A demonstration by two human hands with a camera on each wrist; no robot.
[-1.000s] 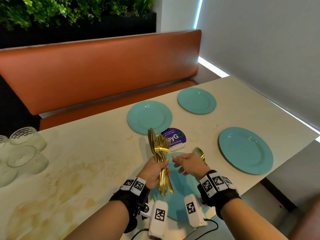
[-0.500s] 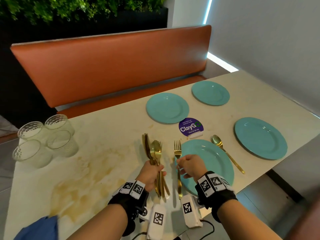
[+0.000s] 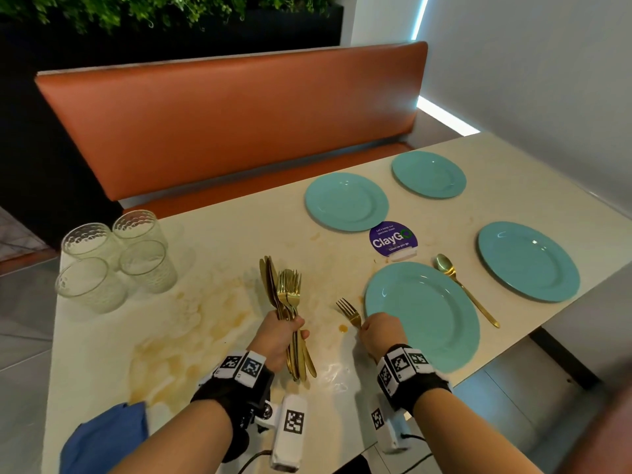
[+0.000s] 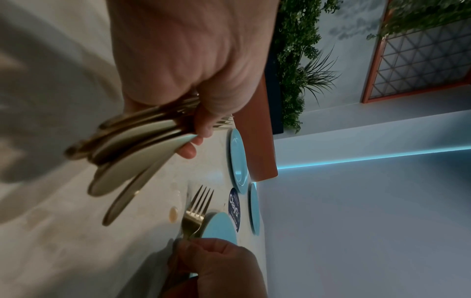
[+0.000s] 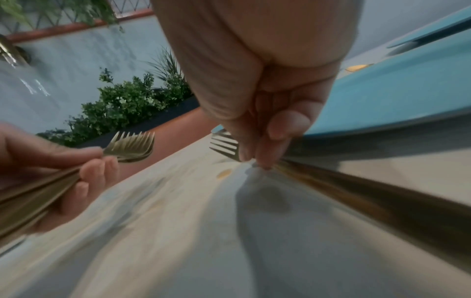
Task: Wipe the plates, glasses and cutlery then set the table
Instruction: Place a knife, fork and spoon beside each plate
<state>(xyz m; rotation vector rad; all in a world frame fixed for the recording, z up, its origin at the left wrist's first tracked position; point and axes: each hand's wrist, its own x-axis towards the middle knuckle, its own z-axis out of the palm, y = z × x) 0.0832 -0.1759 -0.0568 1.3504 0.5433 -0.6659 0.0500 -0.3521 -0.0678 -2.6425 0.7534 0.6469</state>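
My left hand (image 3: 280, 333) grips a bundle of gold cutlery (image 3: 285, 292), forks and knives pointing away from me; the bundle's handle ends (image 4: 119, 161) stick out below the fist. My right hand (image 3: 381, 331) pinches a single gold fork (image 3: 349, 311) low over the table, just left of the nearest teal plate (image 3: 427, 316). In the right wrist view my fingertips (image 5: 265, 159) press on the fork (image 5: 224, 147) at its neck. A gold spoon (image 3: 461, 285) lies right of that plate. Three more teal plates (image 3: 345, 201) (image 3: 429, 174) (image 3: 528, 261) are laid out.
Several clear glasses (image 3: 113, 261) stand at the table's far left corner. A blue cloth (image 3: 102, 436) lies at the near left edge. Yellowish stains (image 3: 191, 336) cover the pale tabletop. A purple round sign (image 3: 393, 239) stands mid-table. An orange bench (image 3: 239, 114) runs behind.
My right hand has taken one fork from the bundle and brought it down to the table left of the near plate. The spoon now lies right of that plate.
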